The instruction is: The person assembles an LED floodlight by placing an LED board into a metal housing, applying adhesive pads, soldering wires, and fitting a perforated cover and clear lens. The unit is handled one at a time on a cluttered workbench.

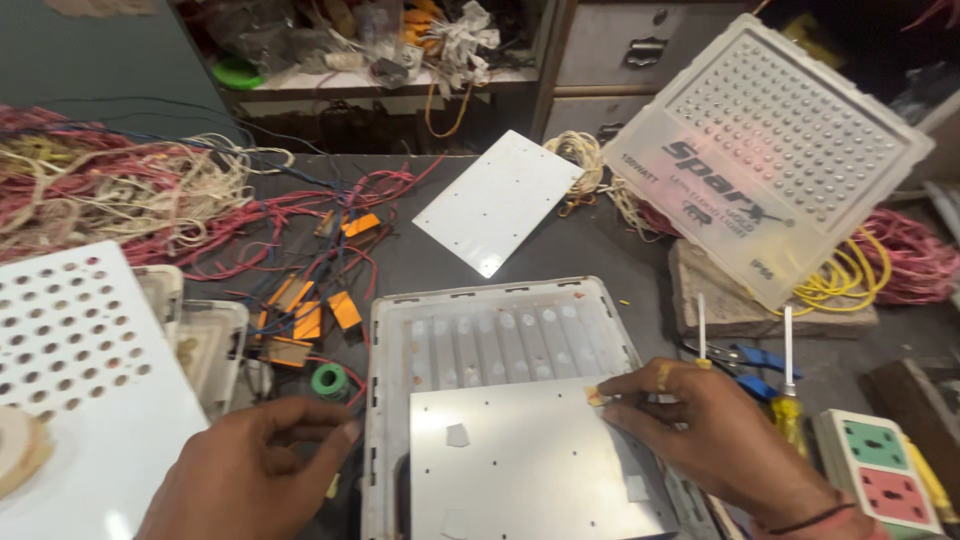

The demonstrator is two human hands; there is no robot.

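Dark grey counter (pixel 620 250) is carrying a cluttered electrical repair job; shelves of tangled parts are standing behind its far edge.

Far-left corner: red and cream wire bundles (pixel 110 190) are sprawling loosely. Near-left edge: a white perforated panel (pixel 80 370) with rows of round holes is lying flat and matte. Just right of it, small orange block-shaped components (pixel 305 315) on thin leads and a green tape roll (pixel 329 380) are sitting among the wires.

Left hand (pixel 250 470) is resting at the near edge just left of the housing, fingers curled loosely, pinching nothing visible.

Centre, near edge: a pale ribbed metal housing (pixel 480 325) is lying open side up. A smooth grey metal plate (pixel 530 460), drilled with tiny holes and dotted with pale paste patches, is sitting partly inside it, not yet squared or fastened, as far as I can judge. A second white plate (pixel 497 202) is waiting toward the far edge.

Right hand (pixel 720 435) is pinching a small yellowish bit (pixel 596 396) between thumb and forefinger at the plate's far-right corner.

Right side: screwdrivers (pixel 787 370) and blue-handled pliers (pixel 750 358) are lying near a stone block (pixel 735 300) propping a tilted lens-dimpled floodlight cover (pixel 770 150). Near-right corner: a socket box (pixel 875 470).
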